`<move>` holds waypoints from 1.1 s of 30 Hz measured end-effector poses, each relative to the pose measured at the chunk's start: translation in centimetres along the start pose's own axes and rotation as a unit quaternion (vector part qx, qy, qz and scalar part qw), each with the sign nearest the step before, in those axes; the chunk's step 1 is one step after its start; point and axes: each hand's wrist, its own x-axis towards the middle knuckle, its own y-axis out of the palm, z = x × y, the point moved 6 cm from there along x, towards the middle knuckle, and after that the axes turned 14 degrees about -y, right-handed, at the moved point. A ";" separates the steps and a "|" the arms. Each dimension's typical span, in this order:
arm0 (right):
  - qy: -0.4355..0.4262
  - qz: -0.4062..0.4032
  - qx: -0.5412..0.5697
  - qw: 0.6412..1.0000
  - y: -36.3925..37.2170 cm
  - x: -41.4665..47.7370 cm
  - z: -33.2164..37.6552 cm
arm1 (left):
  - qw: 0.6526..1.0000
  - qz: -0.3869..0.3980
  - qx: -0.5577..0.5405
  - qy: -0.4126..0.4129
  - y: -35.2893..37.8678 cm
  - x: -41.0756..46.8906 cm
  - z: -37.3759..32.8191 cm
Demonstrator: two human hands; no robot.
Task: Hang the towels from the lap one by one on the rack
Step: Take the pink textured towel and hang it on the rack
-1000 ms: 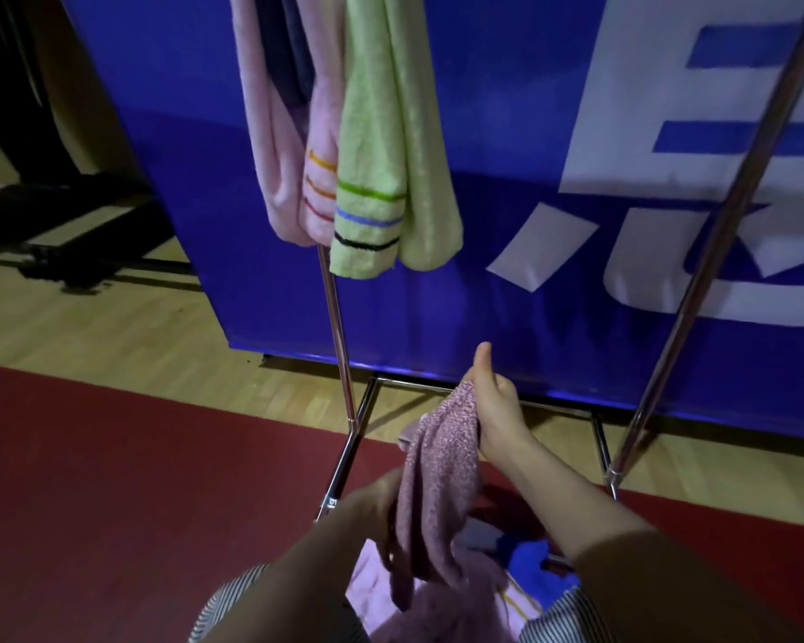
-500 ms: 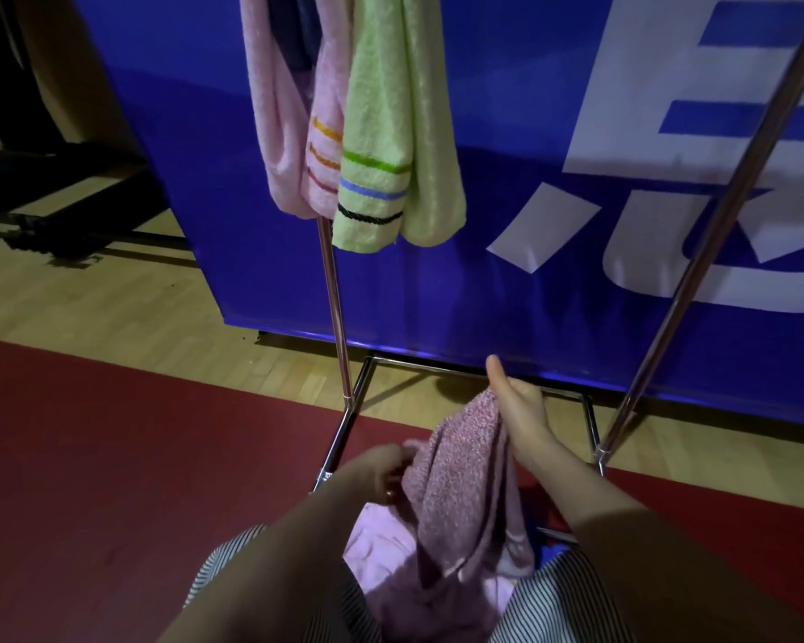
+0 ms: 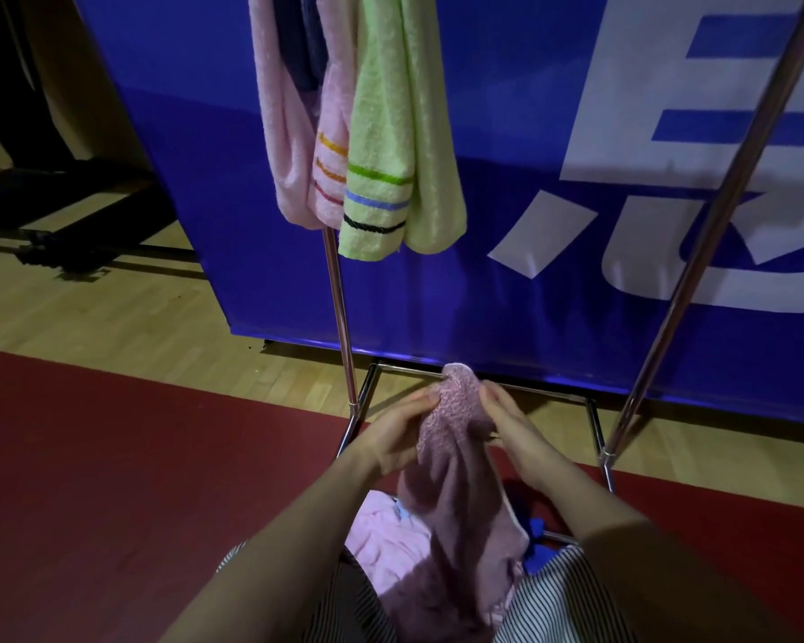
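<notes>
A mauve towel [image 3: 456, 494] hangs from both my hands above my lap. My left hand [image 3: 398, 433] pinches its top edge from the left, and my right hand [image 3: 507, 422] pinches it from the right. On my lap lie a light pink towel [image 3: 381, 536] and a blue towel [image 3: 537, 549], partly hidden. A metal rack [image 3: 342, 327] stands in front of me. From its top hang a pink towel [image 3: 288, 132] and a green striped towel [image 3: 391, 146]; the top bar is out of frame.
A blue banner with white lettering [image 3: 553, 225] stands right behind the rack. The rack's right pole [image 3: 697, 252] slants up to the top right. Its base bars [image 3: 595, 424] rest on wood floor and red mat [image 3: 112, 480]. Dark equipment [image 3: 56, 225] sits at left.
My left hand rose from the lap and took hold of the mauve towel's top beside my right hand. The towel is now bunched between both hands, a little further forward.
</notes>
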 end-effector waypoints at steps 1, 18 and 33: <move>0.005 0.035 0.011 0.999 0.4 -0.2 0.2 | 1.000 0.001 0.002 -0.006 0.1 -0.2 0.0; -0.002 0.130 -0.046 0.990 0.2 0.1 0.5 | 0.983 -0.063 0.157 -0.070 0.1 0.0 0.8; 0.005 0.119 -0.267 0.956 -2.1 0.7 -0.5 | 0.927 -0.219 0.267 0.147 -1.2 -0.6 -2.1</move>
